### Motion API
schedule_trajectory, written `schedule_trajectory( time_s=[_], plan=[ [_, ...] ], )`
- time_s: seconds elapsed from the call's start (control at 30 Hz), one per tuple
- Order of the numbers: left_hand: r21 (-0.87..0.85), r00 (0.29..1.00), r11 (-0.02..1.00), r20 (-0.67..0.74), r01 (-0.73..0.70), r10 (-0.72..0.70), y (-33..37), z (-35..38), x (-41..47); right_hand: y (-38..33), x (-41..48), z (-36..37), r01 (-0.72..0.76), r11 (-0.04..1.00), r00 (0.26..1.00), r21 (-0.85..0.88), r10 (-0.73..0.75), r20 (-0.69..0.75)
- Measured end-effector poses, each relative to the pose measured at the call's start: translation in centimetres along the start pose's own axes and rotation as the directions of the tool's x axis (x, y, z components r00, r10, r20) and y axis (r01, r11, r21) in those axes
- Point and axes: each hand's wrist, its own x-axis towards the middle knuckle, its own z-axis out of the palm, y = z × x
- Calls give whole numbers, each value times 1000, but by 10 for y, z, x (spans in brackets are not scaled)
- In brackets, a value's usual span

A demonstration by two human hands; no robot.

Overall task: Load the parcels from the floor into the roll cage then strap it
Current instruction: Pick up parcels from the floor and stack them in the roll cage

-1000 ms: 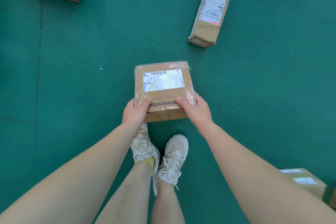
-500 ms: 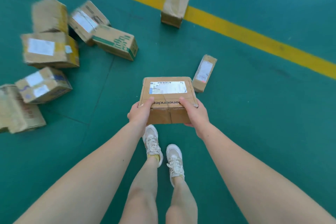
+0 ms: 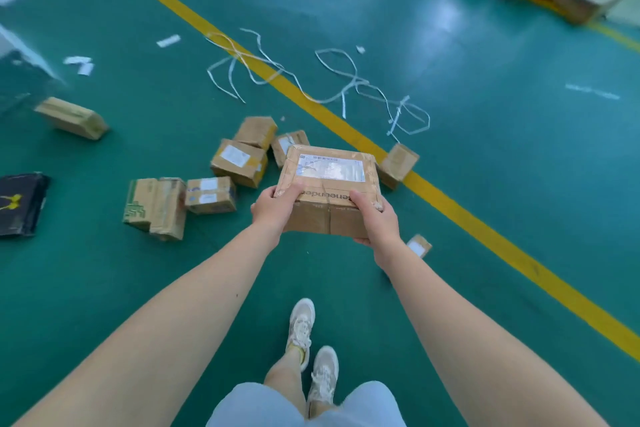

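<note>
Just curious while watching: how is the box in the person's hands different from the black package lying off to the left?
The held box is brown cardboard, lifted off the floor between the left hand and right hand; the black package lies flat on the green floor, untouched. The box shows a white shipping label; the package shows a yellow mark. Both look like parcels.

Parcels left of line

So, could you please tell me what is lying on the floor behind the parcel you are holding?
Behind the held parcel lie a labelled box on the left and a tilted box on the yellow line. The parcel covers part of each box and the floor between them.
</note>
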Motion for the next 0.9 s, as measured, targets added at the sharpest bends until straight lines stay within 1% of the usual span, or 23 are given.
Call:
schedule_trajectory(
  time_s=[0.1, 0.23, 0.43, 0.53, 0.63, 0.73, 0.9],
  plan=[
    [-85, 996, 995, -71, -57, 51, 11, -37, -26, -24, -26, 25, 70, 997, 995, -37, -67, 74],
    [-170, 972, 976, -214, -133, 95, 19, -91, -46, -53, -58, 69, 164, 982, 970, -93, -144, 197],
    [-273, 904, 926, -405, -260, 134, 29, -196, -78, -85, -111, 159, 304, 945, 885, -120, -234, 402],
    [-296, 854, 902, -503, -313, 132, 24, -258, -92, -93, -140, 217, 377, 915, 822, -142, -260, 507],
    [-320, 805, 881, -583, -349, 107, 16, -324, -102, -95, -172, 282, 422, 893, 763, -158, -256, 593],
    [-314, 734, 866, -673, -390, 87, 4, -397, -115, -93, -212, 354, 464, 874, 693, -147, -255, 674],
    [-323, 621, 827, -783, -460, 40, -26, -533, -141, -74, -290, 477, 507, 856, 539, -104, -220, 813]
  ],
)
